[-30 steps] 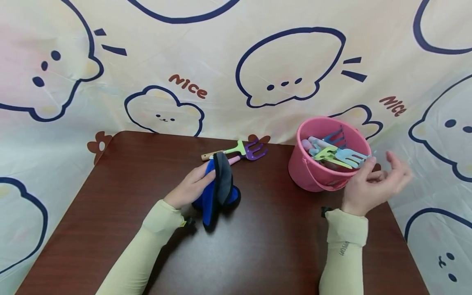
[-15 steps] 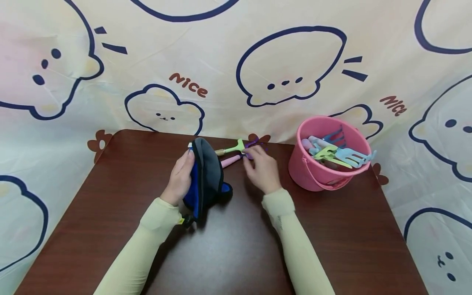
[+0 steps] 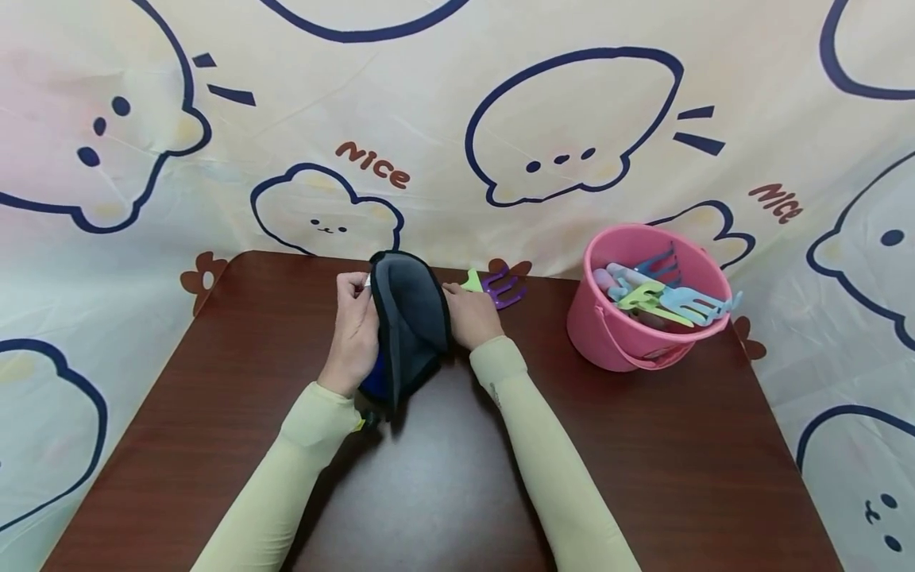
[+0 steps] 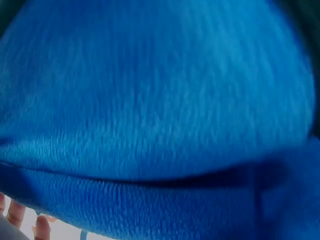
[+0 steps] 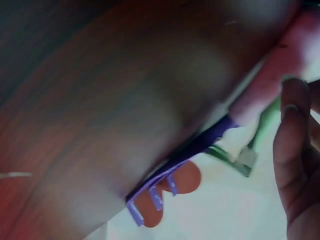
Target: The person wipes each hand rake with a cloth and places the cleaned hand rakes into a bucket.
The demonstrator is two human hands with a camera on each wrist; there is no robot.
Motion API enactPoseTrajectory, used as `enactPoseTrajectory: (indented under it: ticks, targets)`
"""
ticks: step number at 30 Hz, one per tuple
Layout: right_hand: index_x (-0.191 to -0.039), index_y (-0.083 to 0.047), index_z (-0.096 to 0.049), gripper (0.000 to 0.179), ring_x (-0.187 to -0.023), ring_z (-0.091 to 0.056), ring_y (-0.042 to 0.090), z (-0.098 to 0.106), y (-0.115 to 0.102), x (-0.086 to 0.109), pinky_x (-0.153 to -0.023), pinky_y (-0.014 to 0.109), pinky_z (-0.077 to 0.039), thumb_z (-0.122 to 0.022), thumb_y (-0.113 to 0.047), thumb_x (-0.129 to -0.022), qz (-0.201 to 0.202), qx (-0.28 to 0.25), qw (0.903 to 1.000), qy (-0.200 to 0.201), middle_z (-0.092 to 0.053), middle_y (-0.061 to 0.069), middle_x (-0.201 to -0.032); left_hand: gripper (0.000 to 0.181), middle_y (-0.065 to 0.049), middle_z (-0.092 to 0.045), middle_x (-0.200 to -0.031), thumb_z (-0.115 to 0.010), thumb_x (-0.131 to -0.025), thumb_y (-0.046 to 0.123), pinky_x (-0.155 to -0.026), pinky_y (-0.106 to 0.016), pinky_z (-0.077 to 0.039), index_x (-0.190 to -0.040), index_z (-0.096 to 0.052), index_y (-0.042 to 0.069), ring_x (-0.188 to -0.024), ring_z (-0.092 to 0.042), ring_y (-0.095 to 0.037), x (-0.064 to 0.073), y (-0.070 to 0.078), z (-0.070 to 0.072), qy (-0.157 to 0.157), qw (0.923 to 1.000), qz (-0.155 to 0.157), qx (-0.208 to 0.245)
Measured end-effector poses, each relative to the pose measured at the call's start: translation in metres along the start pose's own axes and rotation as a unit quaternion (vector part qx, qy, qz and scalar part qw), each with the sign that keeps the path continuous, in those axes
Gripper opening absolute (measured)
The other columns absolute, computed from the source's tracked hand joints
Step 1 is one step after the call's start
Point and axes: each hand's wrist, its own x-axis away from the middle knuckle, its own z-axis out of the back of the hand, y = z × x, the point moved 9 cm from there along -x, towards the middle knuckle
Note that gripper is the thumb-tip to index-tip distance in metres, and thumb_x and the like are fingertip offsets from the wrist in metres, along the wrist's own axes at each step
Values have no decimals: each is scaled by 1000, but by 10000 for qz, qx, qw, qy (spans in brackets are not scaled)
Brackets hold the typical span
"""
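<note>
A blue fabric piece with grey lining and black edging (image 3: 415, 318) stands raised over the table, its grey inside towards me. My left hand (image 3: 352, 338) grips its left edge, beside a small white tag. My right hand (image 3: 473, 314) is at the right edge, its fingertips partly hidden; whether they pinch the fabric is unclear. Blue fabric (image 4: 160, 100) nearly fills the left wrist view. Behind the right hand lie a purple toy fork (image 3: 506, 290) and a green-headed tool (image 3: 472, 280). In the right wrist view, curled fingers (image 5: 295, 130) appear near the fork's pink handle (image 5: 270, 80).
A pink bucket (image 3: 586, 318) stands at the table's back right, its handle hanging at the front. Inside lie blue and green toy tools (image 3: 646, 300), including forks. A printed cloth (image 3: 429, 95) hangs directly behind the dark wooden table (image 3: 422, 485).
My right hand has moved left from beside the bucket, past the fork, to the fabric's right edge. My left hand has raised and turned the fabric, and its grey inside shows wider.
</note>
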Motion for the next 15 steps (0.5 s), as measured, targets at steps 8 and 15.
enactPoseTrajectory:
  ticks: [8,15]
  targets:
    - [-112,-18,-68,12,-57,-54,19,-15,-7,-8,-57,31,-49,-63,-15,-102,265,377,9977,-488,-59,7,-113,49,-16,-54,-144,-31,-115,32,-112,-40,-39,-151,-47,3,-125,-52,-27,4,-13,14,88,9977,673,-57]
    - [-119,-17,-69,21,-67,-60,20,-7,-10,-6,-65,32,-54,-67,-8,-100,549,452,9961,-528,-63,6,-110,47,7,-56,-145,-47,-108,46,-112,-23,-42,-148,-51,22,-129,-54,-4,9,-27,15,279,9310,1573,3282]
